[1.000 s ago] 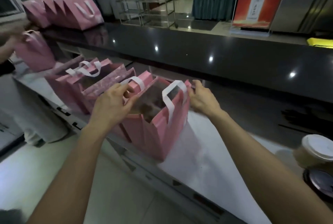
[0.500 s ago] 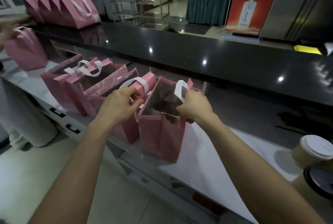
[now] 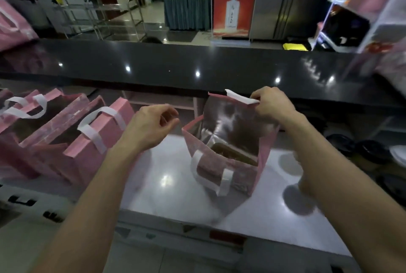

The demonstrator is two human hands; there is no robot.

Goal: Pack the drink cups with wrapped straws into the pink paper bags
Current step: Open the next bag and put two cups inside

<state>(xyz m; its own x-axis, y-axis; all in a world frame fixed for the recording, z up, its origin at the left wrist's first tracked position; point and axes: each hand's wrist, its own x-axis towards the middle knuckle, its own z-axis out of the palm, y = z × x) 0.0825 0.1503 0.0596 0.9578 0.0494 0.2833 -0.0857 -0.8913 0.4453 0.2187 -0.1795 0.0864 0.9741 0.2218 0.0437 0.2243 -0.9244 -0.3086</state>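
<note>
A pink paper bag with a silver lining and white handles stands open on the steel counter, alone in the middle. My right hand pinches its far white handle at the top rim and holds the mouth up. Brown card shows at the bottom inside the bag. My left hand hovers just left of the bag with loosely curled fingers and nothing in it. A row of several more pink bags stands to the left. No cup shows clearly in this frame.
A raised black glossy ledge runs across behind the work surface. Dark round lids lie at the right edge, partly behind my right forearm. Another pink bag sits on the ledge at far left. A red poster stands beyond.
The bag has been drawn rightward, away from the row of bags. My left hand has let go of it and my right hand has lifted its far handle. The view swung right.
</note>
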